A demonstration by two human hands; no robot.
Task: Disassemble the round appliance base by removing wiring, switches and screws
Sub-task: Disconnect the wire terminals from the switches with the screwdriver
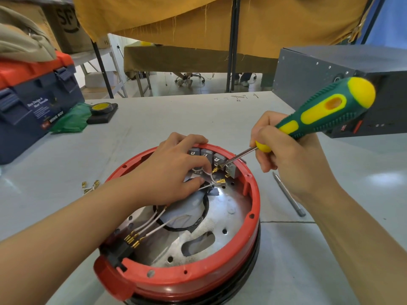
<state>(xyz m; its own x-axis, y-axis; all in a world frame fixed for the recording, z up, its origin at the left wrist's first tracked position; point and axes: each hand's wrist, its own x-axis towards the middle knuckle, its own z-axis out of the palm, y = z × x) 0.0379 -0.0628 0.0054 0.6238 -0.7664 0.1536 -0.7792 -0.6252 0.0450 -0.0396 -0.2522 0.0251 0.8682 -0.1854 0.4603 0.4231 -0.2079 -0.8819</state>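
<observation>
Switches (217, 160) are what's being worked on right now: a row of grey blocks clipped inside the far rim of the round red appliance base (198, 276), which sits on the grey table (308, 260) right in front of the person, open side up.

The right hand (286, 159) is wrapped closed around the shaft end of a green and yellow screwdriver (319, 113), held low near the blade like a pencil, I'd guess for fine control rather than torque. The tip is down at a brass spade connector (215, 169) on one of the right-hand switches, so it looks more like prying a terminal off than turning a screw.

The left hand (174, 170) reaches into the base with thumb and forefinger pinched on the thin white wire (211, 179) just beside that connector, probably to keep tension on it so it slides free once levered. Its other fingers rest over the far rim, which also pins the base down.

More white wires (154, 225) run to a black connector block (120, 249) at the near-left rim, not yet unplugged (plenty of work left). A few loose brass terminals (90, 187) lie on the table left of the base, and a slim grey pen-like tool (288, 194) lies to the right.
</observation>
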